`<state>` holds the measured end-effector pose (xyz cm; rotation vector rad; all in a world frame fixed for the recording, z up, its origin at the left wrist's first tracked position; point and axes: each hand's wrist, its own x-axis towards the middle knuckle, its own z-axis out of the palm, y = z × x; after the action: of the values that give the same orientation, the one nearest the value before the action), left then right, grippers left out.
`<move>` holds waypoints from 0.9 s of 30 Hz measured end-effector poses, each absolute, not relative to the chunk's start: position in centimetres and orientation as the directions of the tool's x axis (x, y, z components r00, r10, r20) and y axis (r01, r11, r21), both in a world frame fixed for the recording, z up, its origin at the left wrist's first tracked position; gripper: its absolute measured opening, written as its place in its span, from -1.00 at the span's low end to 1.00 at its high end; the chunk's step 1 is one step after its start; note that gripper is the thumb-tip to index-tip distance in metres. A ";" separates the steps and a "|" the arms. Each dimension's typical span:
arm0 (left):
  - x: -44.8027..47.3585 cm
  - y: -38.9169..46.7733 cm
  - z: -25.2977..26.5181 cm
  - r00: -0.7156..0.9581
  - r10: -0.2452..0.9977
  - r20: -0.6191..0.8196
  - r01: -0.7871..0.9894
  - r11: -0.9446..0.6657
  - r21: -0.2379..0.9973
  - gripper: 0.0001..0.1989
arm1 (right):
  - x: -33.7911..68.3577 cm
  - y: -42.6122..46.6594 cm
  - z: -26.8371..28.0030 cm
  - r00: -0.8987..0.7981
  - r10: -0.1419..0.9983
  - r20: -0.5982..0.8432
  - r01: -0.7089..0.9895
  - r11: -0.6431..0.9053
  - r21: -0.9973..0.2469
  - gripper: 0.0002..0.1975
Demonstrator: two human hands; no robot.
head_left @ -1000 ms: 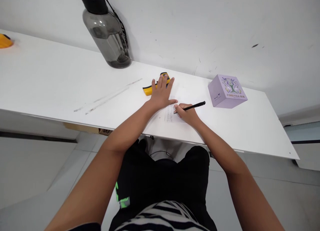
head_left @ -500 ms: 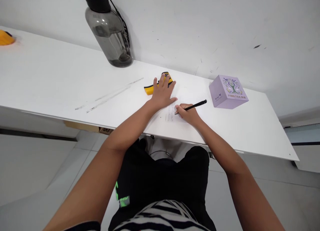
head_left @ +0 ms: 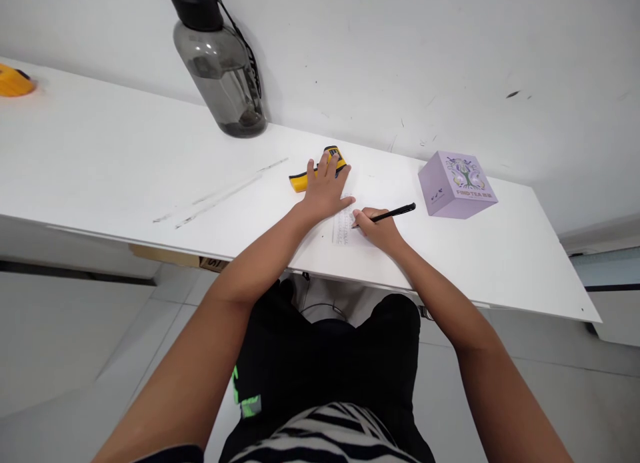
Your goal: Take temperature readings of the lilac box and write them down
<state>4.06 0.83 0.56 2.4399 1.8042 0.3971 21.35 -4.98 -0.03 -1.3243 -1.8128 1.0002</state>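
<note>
My right hand (head_left: 380, 228) pinches a slim black pen (head_left: 397, 211), its tip down on a small patch of pale paper (head_left: 343, 228) covered in rows of writing. The paper's edges hardly stand out from the white table. To the left, my left hand (head_left: 324, 191) lies with fingers spread, the thumb near the top of the writing. Its fingertips rest over a yellow and black tool (head_left: 299, 182), shaped somewhat like a pistol grip and partly hidden beneath the fingers.
Right of the pen stands a lilac tea box (head_left: 457, 185). A large grey water bottle (head_left: 225, 83) is against the wall at the back left. Farther left, an orange-yellow object (head_left: 14, 81) is cut off by the frame. Dark streaks (head_left: 215, 203) mark the white tabletop (head_left: 125, 149).
The pen and my right hand have shifted very slightly to the right over the writing. My left hand stays in place; the whole view has moved a little.
</note>
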 end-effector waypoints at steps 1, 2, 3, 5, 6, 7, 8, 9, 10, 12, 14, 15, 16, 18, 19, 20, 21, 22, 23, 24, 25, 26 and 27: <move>4.1 0.8 0.6 0.272 0.950 0.154 0.929 -0.301 0.217 -0.10 | 21.3 -5.0 0.0 -0.265 0.961 0.083 0.453 0.200 -0.869 -0.58; 4.1 0.8 0.7 0.271 0.951 0.150 0.929 -0.299 0.218 -0.10 | 21.3 -5.0 0.0 -0.267 0.960 0.088 0.457 0.207 -0.865 -0.58; 4.1 0.7 0.7 0.270 0.951 0.149 0.928 -0.299 0.221 -0.11 | 21.3 -5.0 0.0 -0.265 0.960 0.093 0.459 0.210 -0.863 -0.58; 4.1 0.7 0.7 0.271 0.950 0.152 0.926 -0.301 0.227 -0.12 | 21.3 -4.9 -0.1 -0.258 0.961 0.098 0.459 0.211 -0.863 -0.59; 4.1 0.7 0.7 0.273 0.950 0.154 0.925 -0.303 0.228 -0.13 | 21.3 -4.9 -0.1 -0.256 0.962 0.096 0.458 0.208 -0.865 -0.58; 4.1 0.7 0.7 0.276 0.948 0.155 0.924 -0.307 0.228 -0.14 | 21.3 -5.0 -0.1 -0.258 0.962 0.092 0.457 0.206 -0.866 -0.58; 4.0 0.7 0.7 0.280 0.947 0.156 0.923 -0.311 0.228 -0.14 | 21.4 -5.0 -0.1 -0.264 0.960 0.087 0.456 0.204 -0.866 -0.58; 4.0 0.7 0.7 0.285 0.946 0.157 0.921 -0.316 0.229 -0.14 | 21.4 -5.0 -0.1 -0.272 0.959 0.082 0.457 0.204 -0.866 -0.57; 4.0 0.7 0.7 0.290 0.944 0.159 0.918 -0.322 0.231 -0.14 | 21.4 -5.0 -0.1 -0.277 0.957 0.081 0.457 0.206 -0.865 -0.56; 4.0 0.7 0.6 0.297 0.941 0.166 0.914 -0.330 0.236 -0.14 | 21.4 -5.1 -0.1 -0.286 0.954 0.090 0.460 0.219 -0.861 -0.56; 3.9 0.8 0.5 0.297 0.940 0.169 0.913 -0.331 0.237 -0.13 | 21.4 -5.1 -0.1 -0.282 0.954 0.106 0.463 0.232 -0.856 -0.56; 3.9 0.8 0.4 0.296 0.940 0.171 0.914 -0.331 0.235 -0.13 | 21.4 -5.1 -0.1 -0.278 0.954 0.112 0.464 0.236 -0.854 -0.56; 3.9 0.9 0.4 0.296 0.939 0.173 0.914 -0.331 0.233 -0.13 | 21.4 -5.1 -0.1 -0.274 0.955 0.117 0.464 0.238 -0.853 -0.56; 3.9 1.0 0.1 0.300 0.936 0.186 0.913 -0.338 0.230 -0.13 | 21.4 -5.1 -0.1 -0.263 0.957 0.124 0.466 0.239 -0.852 -0.57; 3.9 1.0 0.0 0.301 0.934 0.194 0.912 -0.341 0.229 -0.13 | 21.4 -5.1 -0.1 -0.259 0.957 0.128 0.466 0.240 -0.851 -0.57; 3.9 1.0 0.0 0.301 0.932 0.203 0.911 -0.344 0.228 -0.13 | 21.4 -5.1 -0.1 -0.254 0.958 0.132 0.467 0.241 -0.851 -0.57; 3.9 1.1 -0.1 0.301 0.930 0.211 0.910 -0.346 0.227 -0.13 | 21.4 -5.1 0.0 -0.249 0.959 0.135 0.468 0.241 -0.850 -0.57; 3.9 1.1 -0.2 0.301 0.929 0.217 0.910 -0.347 0.227 -0.13 | 21.4 -5.1 0.0 -0.245 0.960 0.136 0.469 0.240 -0.850 -0.58; 3.9 1.2 -0.3 0.300 0.928 0.222 0.910 -0.348 0.226 -0.12 | 21.3 -5.0 0.0 -0.242 0.961 0.136 0.470 0.239 -0.850 -0.58; 3.9 1.2 -0.3 0.300 0.927 0.226 0.909 -0.349 0.226 -0.12 | 21.3 -5.0 0.0 -0.240 0.961 0.135 0.472 0.237 -0.849 -0.59; 3.9 1.3 -0.4 0.300 0.926 0.230 0.909 -0.351 0.226 -0.12 | 21.3 -5.0 0.0 -0.241 0.962 0.131 0.473 0.234 -0.849 -0.59; 3.9 1.3 -0.5 0.301 0.925 0.233 0.908 -0.353 0.228 -0.11 | 21.3 -5.0 0.0 -0.244 0.961 0.127 0.474 0.233 -0.849 -0.60; 3.9 1.3 -0.5 0.301 0.924 0.237 0.906 -0.354 0.231 -0.10 | 21.3 -5.0 0.0 -0.249 0.961 0.123 0.473 0.232 -0.850 -0.60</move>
<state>3.93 1.32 -0.52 2.4902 1.7539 0.5116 21.29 -5.00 0.05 -1.3195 -1.8345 0.9240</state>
